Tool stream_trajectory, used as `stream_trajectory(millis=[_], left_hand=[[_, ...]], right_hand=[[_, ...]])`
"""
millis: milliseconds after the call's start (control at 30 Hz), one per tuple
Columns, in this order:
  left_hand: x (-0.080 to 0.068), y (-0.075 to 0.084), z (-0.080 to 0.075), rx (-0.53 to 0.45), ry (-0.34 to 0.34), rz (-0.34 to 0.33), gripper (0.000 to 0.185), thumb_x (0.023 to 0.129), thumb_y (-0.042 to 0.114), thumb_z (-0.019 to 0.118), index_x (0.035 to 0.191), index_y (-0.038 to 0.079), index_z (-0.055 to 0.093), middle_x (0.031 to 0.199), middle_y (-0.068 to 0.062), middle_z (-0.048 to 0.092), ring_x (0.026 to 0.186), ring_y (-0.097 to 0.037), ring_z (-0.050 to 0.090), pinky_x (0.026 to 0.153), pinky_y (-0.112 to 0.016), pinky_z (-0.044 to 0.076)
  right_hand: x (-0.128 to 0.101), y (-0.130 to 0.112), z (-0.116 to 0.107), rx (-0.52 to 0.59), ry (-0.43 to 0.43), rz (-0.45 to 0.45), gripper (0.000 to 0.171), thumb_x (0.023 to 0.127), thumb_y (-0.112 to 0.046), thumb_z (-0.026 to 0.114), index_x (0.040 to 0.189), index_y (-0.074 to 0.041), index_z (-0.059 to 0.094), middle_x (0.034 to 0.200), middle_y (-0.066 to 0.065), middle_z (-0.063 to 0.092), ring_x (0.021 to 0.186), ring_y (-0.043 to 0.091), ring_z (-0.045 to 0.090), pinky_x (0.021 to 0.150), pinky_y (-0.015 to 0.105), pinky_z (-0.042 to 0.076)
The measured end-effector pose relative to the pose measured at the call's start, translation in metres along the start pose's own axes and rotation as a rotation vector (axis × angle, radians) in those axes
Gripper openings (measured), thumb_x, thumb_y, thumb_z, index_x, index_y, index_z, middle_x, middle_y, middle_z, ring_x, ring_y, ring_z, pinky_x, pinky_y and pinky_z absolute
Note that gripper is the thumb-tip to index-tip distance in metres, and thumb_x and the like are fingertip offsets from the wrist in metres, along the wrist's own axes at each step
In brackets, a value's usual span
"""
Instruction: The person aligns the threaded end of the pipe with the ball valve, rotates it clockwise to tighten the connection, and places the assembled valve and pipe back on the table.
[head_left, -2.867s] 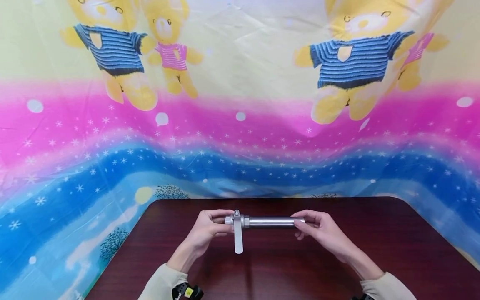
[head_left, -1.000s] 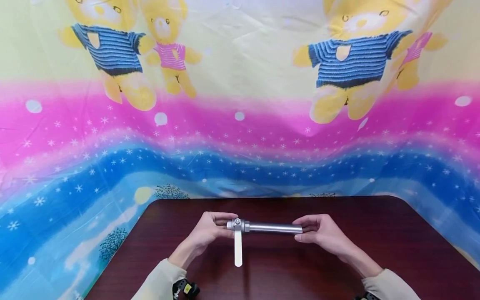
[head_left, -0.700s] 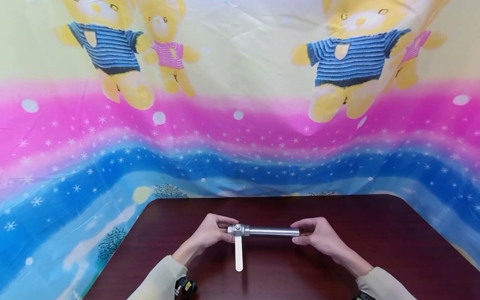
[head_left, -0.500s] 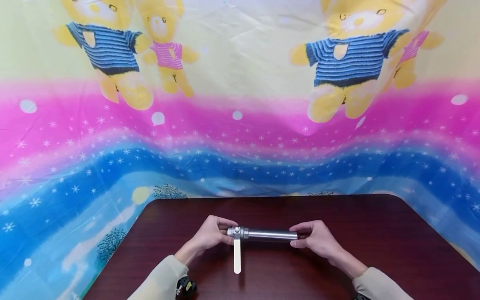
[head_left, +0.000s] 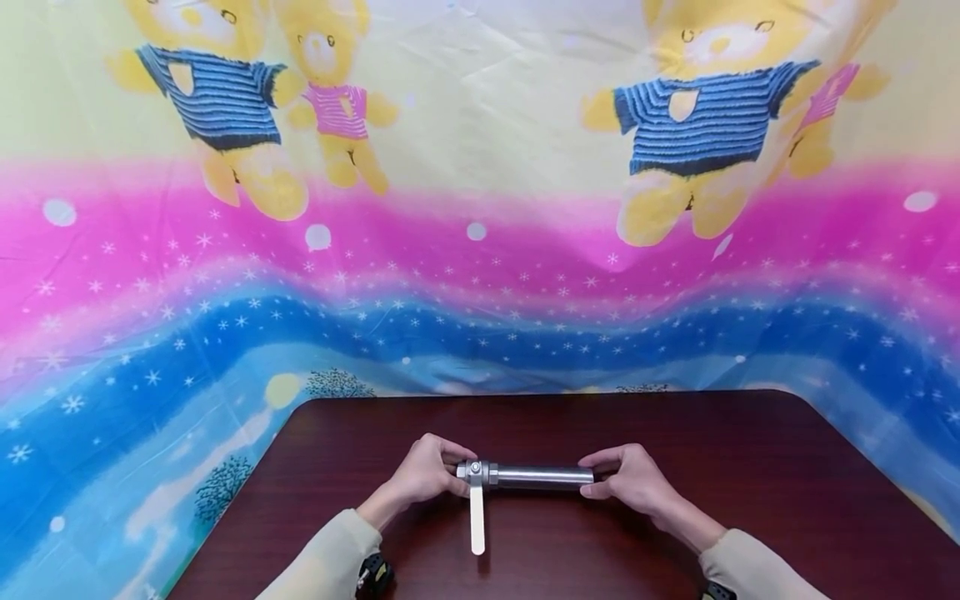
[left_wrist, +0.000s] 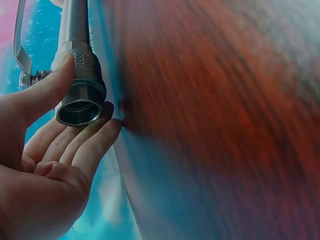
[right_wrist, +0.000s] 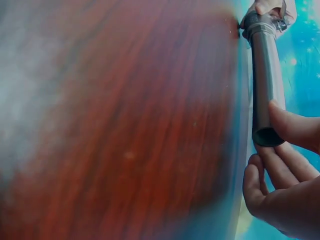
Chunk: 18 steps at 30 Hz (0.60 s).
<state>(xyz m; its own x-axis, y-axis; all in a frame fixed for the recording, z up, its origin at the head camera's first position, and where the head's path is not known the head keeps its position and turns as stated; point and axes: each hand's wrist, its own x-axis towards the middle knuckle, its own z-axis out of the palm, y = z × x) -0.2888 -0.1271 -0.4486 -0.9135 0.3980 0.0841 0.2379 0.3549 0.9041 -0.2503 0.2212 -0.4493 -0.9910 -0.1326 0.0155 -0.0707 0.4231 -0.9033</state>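
From the head view, a silver metal pipe with a valve fitting and a flat white lever handle (head_left: 525,477) lies crosswise over the middle of the dark reddish wooden table (head_left: 750,483), held at both ends. The left hand (head_left: 426,473) curls thumb and fingers round the valve end, and the right hand (head_left: 626,482) pinches the plain end between thumb and fingers. The lever (head_left: 477,518) points toward the near edge. Behind the table hangs a bright cloth printed with yellow bears, pink and blue bands and snowflakes (head_left: 480,208); nothing stands between the hands and the pipe. Cream sleeves (head_left: 322,562) cover both forearms.

From the left wrist view, the thumb (left_wrist: 47,87) presses the threaded hexagonal fitting (left_wrist: 80,97) while the fingers (left_wrist: 85,145) lie underneath, only loosely bent. The table surface is blurred.

From the right wrist view, the thumb (right_wrist: 292,125) rests on the open pipe end (right_wrist: 265,132), with fingers (right_wrist: 280,170) cupped beneath.

Compared with the earliest frame, the pipe now sits lower and nearer the person, close to the tabletop, and the hands are closer together.
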Motion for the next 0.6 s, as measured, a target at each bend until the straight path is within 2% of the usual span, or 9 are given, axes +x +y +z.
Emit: stream_trajectory(millis=[300,600], left_hand=[[0.0001,-0.0016,0.0014,0.148,0.025,0.051,0.047,0.061,-0.012,0.094,0.105,0.0,0.082,0.093,-0.009,0.079,0.084,-0.014,0.075,0.072,-0.026,0.059],[0.0002,0.0027,0.0014,0.237,0.033,0.079,0.046,0.06,-0.008,0.096,0.103,0.001,0.082,0.091,-0.006,0.079,0.08,-0.011,0.074,0.073,-0.027,0.058]], right_hand=[[0.0035,-0.0029,0.0032,-0.009,0.04,0.059,0.041,0.071,0.001,0.093,0.11,0.001,0.08,0.099,0.01,0.076,0.09,0.022,0.069,0.075,0.034,0.057],[0.0057,-0.0041,0.0039,-0.051,0.046,0.071,0.041,0.07,0.001,0.094,0.109,-0.001,0.081,0.099,0.008,0.076,0.096,0.023,0.069,0.08,0.035,0.056]])
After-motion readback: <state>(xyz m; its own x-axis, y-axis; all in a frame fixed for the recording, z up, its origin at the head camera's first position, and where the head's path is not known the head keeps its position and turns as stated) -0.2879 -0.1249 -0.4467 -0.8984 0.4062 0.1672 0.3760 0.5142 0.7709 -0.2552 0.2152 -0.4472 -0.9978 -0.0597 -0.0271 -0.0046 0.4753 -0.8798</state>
